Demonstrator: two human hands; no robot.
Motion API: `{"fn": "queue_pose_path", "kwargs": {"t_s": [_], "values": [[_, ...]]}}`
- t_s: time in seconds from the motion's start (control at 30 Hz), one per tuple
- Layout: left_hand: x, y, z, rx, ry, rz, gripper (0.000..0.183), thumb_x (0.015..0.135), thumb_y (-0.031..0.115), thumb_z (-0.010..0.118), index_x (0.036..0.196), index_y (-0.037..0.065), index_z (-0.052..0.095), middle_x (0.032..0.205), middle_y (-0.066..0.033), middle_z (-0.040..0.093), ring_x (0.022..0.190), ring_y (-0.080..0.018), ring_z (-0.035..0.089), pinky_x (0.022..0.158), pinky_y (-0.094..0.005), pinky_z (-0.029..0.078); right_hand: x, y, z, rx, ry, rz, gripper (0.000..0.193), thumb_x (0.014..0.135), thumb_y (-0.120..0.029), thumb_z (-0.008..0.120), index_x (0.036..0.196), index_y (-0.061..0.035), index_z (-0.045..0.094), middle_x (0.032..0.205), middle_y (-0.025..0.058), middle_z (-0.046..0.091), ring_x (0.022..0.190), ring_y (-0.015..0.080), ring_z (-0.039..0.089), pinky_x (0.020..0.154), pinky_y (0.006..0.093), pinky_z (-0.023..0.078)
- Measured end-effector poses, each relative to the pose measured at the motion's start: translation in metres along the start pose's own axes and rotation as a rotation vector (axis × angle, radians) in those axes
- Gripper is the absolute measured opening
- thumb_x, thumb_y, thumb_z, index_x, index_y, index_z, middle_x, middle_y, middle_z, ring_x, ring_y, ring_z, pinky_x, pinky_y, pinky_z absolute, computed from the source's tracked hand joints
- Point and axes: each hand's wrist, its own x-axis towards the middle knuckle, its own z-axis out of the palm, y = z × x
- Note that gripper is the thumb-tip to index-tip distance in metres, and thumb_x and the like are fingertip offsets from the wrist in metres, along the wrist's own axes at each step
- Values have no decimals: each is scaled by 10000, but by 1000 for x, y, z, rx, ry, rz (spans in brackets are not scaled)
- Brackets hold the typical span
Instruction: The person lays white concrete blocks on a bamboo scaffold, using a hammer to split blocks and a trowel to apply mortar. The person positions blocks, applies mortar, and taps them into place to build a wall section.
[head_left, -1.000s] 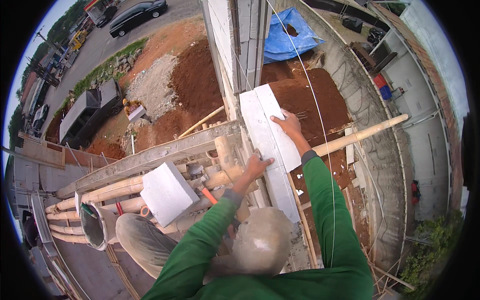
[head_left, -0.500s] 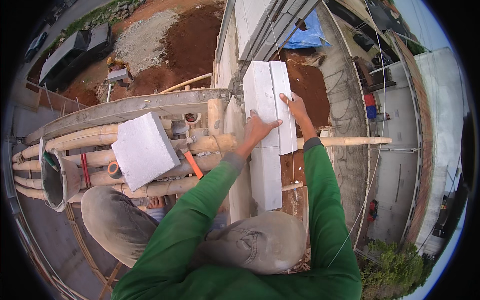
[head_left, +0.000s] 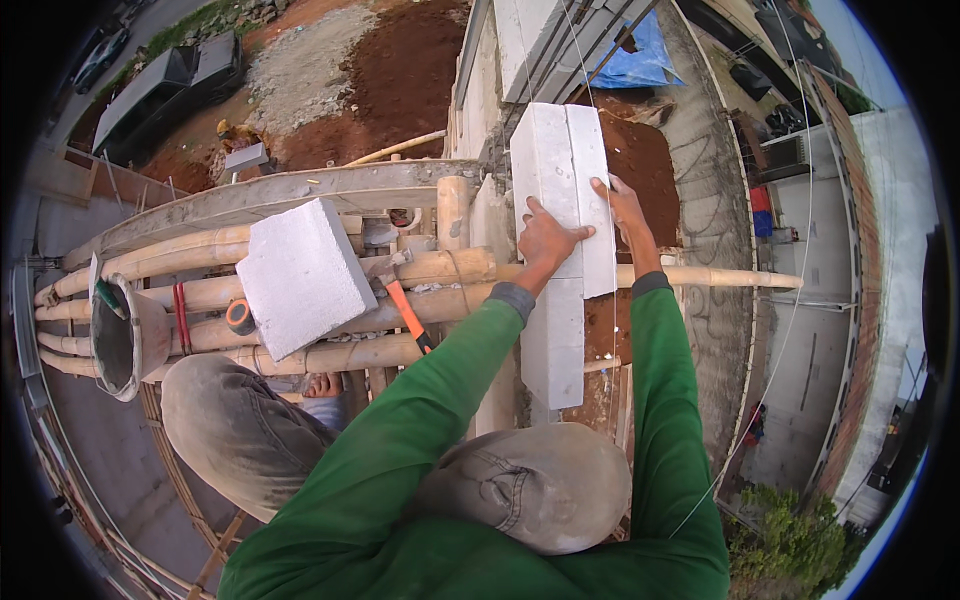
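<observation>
Two pale aerated concrete pieces lie side by side atop the wall: a wider block and a narrow slab along its right side, a thin seam between them. My left hand spans the wider block, its thumb stretched across onto the slab. Around the slab's right edge my right hand is closed, thumb on top and the other fingers partly hidden beyond the edge. Another wall block continues toward my knee. Left of my forearm, an orange-handled hammer rests on bamboo poles.
A loose white block, a tape measure, a red-handled tool and a mortar bucket sit on the bamboo scaffold. Taut strings cross the view. Reddish soil lies below. Another person stands by a block far left.
The whole view has shifted slightly, so the wall and my hands appear farther right and a little higher. Both hands keep their places on the block and slab.
</observation>
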Motion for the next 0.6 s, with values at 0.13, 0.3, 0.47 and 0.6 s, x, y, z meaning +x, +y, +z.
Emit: {"fn": "queue_pose_path", "kwargs": {"t_s": [0.13,0.3,0.47,0.6], "values": [[-4,0,-1,-29,15,-5,1402,652,569,1006,1629,-52,215,1414,-342,592,1168,-466,722,964,-511,610,-7,12,-3,23,-5,60,864,972,-423,809,1591,70,462,1426,234,654,1271,295,664,1094,404,500],[-11,8,-8,-9,14,-36,1424,682,627,969,1664,-53,195,1444,-302,618,1217,-435,719,978,-521,604,-18,-2,2,-34,7,179,945,953,-530,806,1583,85,462,1538,209,584,1360,307,601,1162,409,446],[-1,-7,12,-64,39,-45,1382,686,546,989,1659,-34,196,1495,-343,542,1180,-475,719,972,-509,610,-62,-77,53,-596,528,-486,389,1024,-335,741,1184,17,692,1039,164,736,956,282,720,867,406,550],[8,-27,33,-244,187,165,1366,701,533,981,1664,-30,192,1514,-348,527,1202,-496,697,1004,-528,587,-110,-107,136,-515,-180,-517,267,1000,-241,743,946,15,688,814,179,742,770,294,726,718,428,547]]}}
